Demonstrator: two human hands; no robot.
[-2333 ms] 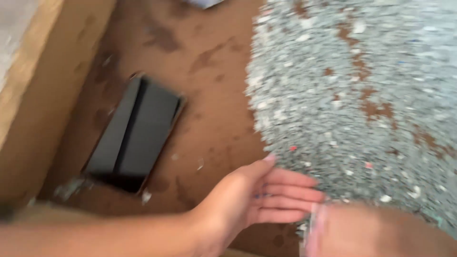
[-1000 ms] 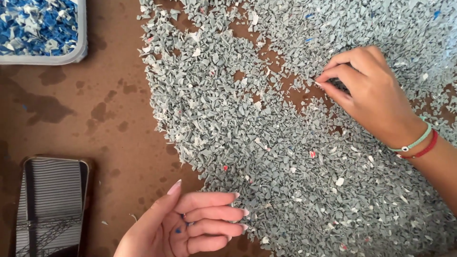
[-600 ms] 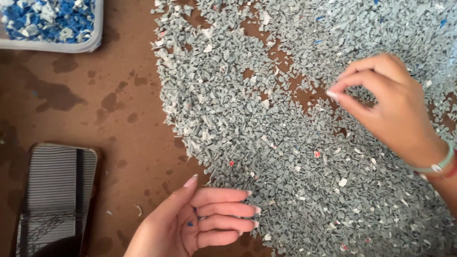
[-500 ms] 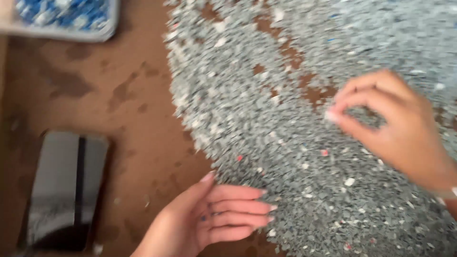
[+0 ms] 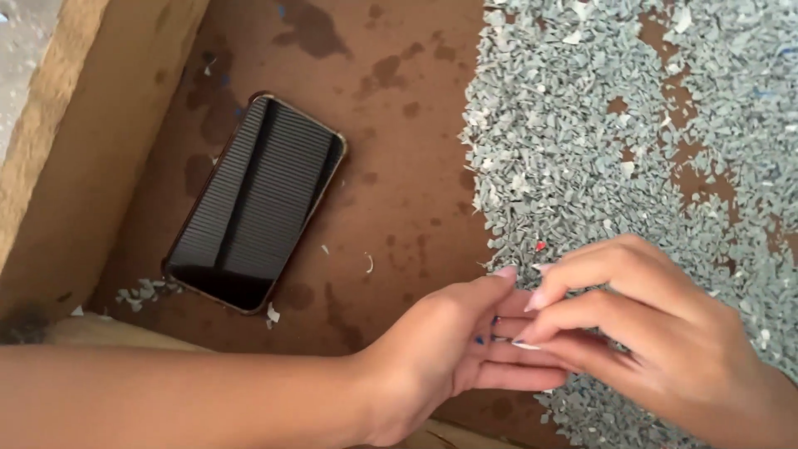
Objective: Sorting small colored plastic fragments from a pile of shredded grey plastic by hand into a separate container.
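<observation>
At the near edge of a wide spread of grey plastic flakes (image 5: 598, 141), a person's two bare hands meet above a stained brown board (image 5: 399, 150). The left hand (image 5: 445, 353) lies palm up with its fingers (image 5: 507, 341) stretched flat and held together, open like a small tray; a few tiny blue bits (image 5: 486, 337) sit on those fingers. The right hand (image 5: 657, 333) reaches across from the other side, its thumb and forefinger drawn nearly closed into a pinch right over the left fingers. Whether a chip is caught between the pinching tips cannot be told, since the tips overlap the palm below. Just beyond the fingertips of both hands, a single small red fleck (image 5: 539, 246) stands out among the grey flakes. The flakes run on past the right hand and under its wrist, with patches of bare brown showing through farther out. Well away from the left fingers, past the thumb side of that hand, a dark phone (image 5: 253, 204) in a brown-edged case lies face up on the board, reflecting slatted lines. A few stray grey bits (image 5: 145, 291) gather by the phone's near corner, next to a raised pale wooden rim (image 5: 75, 133).
</observation>
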